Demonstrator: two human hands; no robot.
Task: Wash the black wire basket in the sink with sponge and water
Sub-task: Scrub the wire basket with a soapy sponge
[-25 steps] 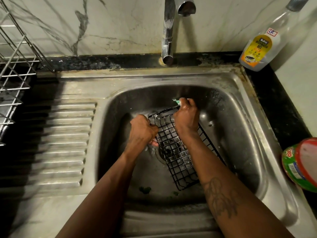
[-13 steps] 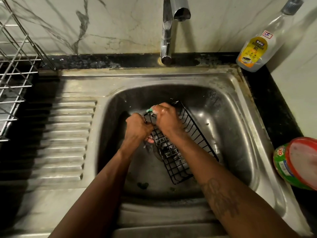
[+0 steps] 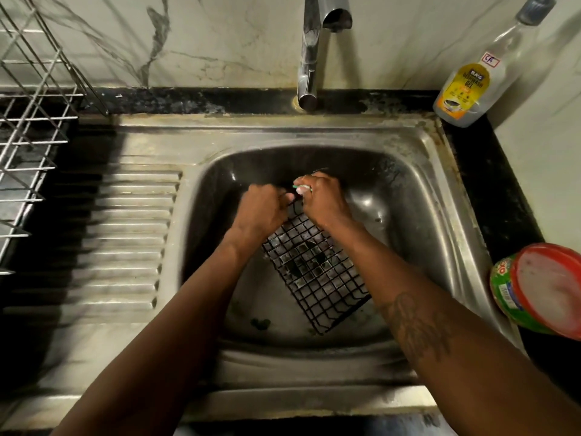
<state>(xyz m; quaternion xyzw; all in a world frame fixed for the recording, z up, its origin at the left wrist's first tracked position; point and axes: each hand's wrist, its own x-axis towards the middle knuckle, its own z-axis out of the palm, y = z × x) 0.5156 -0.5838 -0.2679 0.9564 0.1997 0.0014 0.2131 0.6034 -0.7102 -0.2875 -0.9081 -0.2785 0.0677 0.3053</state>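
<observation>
We look down into a dull stainless-steel sink (image 3: pixel 418 215). A black wire basket of small square grid (image 3: pixel 314 275) stands tilted in the basin, its low edge near the floor over the drain. The left hand (image 3: pixel 261 210) is curled round the basket's top rim. The right hand (image 3: pixel 325 201), just beside it, pinches a small pale sponge with a green edge (image 3: pixel 301 187) against that rim.

We judge the main risks as these. The thin, wet wire may slip from the left grip and clatter down. The soft sponge may snag and tear on the wire crossings. The right forearm passes near a round green tub with a red rim (image 3: pixel 540 291) on the counter edge and could knock it. No water falls from the chrome tap (image 3: pixel 309 58), so suds may stay on.

The wire looks rigid and glossy. The basin is smooth, round-cornered and stained, with a ribbed steel drainboard (image 3: pixel 125 234) at its left.
</observation>
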